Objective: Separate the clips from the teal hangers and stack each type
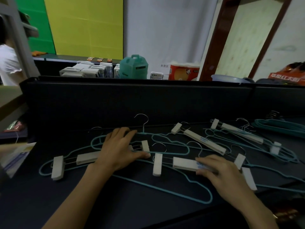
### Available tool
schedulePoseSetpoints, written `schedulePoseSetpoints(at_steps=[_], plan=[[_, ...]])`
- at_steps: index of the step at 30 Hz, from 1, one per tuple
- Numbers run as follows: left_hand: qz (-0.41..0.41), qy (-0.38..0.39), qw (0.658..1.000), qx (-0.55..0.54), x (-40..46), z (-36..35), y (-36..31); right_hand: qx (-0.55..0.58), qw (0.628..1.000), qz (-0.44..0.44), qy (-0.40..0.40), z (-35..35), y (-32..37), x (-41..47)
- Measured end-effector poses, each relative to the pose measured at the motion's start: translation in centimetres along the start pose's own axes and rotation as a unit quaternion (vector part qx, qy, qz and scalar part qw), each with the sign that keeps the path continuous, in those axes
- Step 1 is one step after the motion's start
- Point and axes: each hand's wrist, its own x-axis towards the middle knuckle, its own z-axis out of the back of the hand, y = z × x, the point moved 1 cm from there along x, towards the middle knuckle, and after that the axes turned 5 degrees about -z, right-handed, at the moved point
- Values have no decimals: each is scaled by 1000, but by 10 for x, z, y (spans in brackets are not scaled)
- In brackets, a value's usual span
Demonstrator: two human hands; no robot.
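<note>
Several teal wire hangers lie tangled across the dark table, each with a white clip bar on it. My left hand lies flat, fingers spread, over the left clip bar and the hanger under it. My right hand rests on the near clip bar, fingertips on its blue-printed middle. Two more clip bars, one in the middle and one farther right, lie at the back. A stack of bare teal hangers sits at the far right.
A dark upright panel walls off the table's back. Behind it stand boxes, a teal container and a red package. A person in white is at the far left. Papers lie at the left edge.
</note>
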Motion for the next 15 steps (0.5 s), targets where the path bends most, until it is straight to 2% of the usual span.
schedulePoseSetpoints(at_steps=[7,15], plan=[[-28,-54,998,19,3,-9,-15,-38,997,-2,-60,-4,14,-25],[-68,-60,996,-9,0,-16,-50,-64,988,-33,-134,15,4,-72]])
